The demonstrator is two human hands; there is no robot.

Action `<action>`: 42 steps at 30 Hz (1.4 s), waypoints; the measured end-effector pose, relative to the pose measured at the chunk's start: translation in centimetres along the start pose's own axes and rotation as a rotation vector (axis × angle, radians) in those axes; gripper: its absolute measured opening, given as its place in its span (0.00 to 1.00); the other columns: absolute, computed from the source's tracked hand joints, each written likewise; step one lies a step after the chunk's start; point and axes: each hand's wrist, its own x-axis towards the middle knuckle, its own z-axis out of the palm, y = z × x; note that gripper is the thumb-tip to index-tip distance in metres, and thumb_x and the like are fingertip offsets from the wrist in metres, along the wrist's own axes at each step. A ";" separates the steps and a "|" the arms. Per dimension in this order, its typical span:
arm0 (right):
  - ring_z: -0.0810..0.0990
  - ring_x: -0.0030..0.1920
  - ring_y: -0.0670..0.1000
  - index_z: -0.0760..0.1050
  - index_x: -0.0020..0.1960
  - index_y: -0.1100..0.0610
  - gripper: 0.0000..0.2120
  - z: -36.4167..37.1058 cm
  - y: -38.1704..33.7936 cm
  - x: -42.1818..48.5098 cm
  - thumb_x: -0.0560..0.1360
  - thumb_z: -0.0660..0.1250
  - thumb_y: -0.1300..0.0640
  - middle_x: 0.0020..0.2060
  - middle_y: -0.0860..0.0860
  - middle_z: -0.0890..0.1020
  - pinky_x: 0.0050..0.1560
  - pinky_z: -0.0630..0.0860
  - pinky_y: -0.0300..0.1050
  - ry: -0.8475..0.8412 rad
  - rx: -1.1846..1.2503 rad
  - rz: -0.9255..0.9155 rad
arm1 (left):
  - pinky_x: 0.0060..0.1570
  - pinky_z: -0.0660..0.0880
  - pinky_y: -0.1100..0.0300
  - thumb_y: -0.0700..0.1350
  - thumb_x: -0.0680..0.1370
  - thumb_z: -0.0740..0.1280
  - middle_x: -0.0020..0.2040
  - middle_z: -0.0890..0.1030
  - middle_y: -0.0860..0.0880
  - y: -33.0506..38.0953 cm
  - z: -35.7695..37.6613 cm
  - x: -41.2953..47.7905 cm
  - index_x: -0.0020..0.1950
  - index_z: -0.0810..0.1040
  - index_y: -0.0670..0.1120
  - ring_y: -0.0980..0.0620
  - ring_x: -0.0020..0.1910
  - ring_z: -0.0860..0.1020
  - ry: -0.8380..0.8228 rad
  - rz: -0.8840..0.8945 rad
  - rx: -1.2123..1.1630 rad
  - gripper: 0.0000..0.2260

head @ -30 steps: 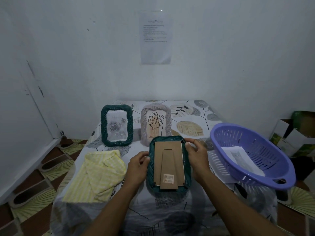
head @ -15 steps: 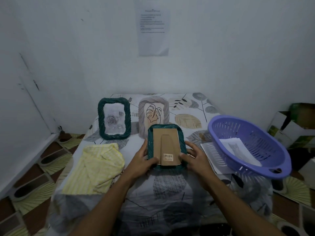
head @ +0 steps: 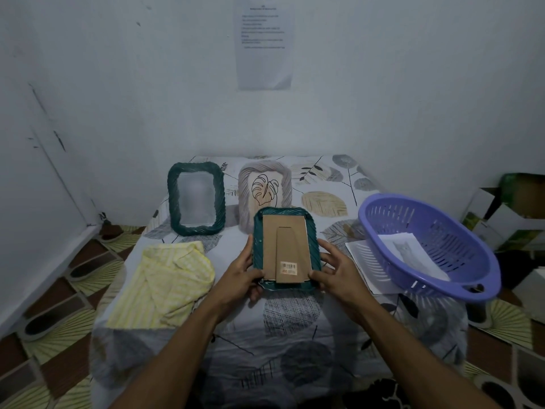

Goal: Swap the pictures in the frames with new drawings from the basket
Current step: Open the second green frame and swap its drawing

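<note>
Now in hand: a dark green rectangular picture frame with a twisted rope-like rim (head: 286,249), its brown cardboard back and folded easel stand facing the camera, a barcode sticker (head: 288,267) low on the stand.
Frame position: centre of the table, just in front of the grey frame and overlapping its lower edge in view; whether its bottom edge rests on the tablecloth I cannot tell.
Left hand (head: 241,276): grips the frame's left edge, thumb on the lower left corner of the back, fingers curled behind the rim.
Right hand (head: 339,273): holds the right edge, thumb at the lower right corner of the back, fingers spread along the rim.
Far left: a second dark green rope-rimmed frame (head: 221,199), standing upright, its picture blurred.
Far centre: a pale grey rope-rimmed frame (head: 244,199), upright, showing a line drawing of a leaf (head: 264,190).
Right: a purple slotted plastic basket (head: 418,222), tilted at the table's right edge, a sketch on white paper (head: 410,255) inside.
Under the basket: a white paper sheet (head: 362,261), partly covered.
Near left: a crumpled yellow striped cloth (head: 165,281).
Surface: a table under a leaf-patterned cloth (head: 295,335).
Wall: a printed sheet (head: 264,42), text too small to read.
</note>
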 end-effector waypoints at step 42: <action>0.80 0.45 0.52 0.81 0.51 0.56 0.09 -3.7 -0.8 -0.7 0.76 0.64 0.60 0.46 0.55 0.85 0.47 0.77 0.45 0.203 -0.778 -0.007 | 0.51 0.56 0.53 0.57 0.76 0.64 0.62 0.71 0.51 -0.6 4.6 1.4 0.66 0.68 0.53 0.48 0.62 0.63 0.113 0.024 1.120 0.20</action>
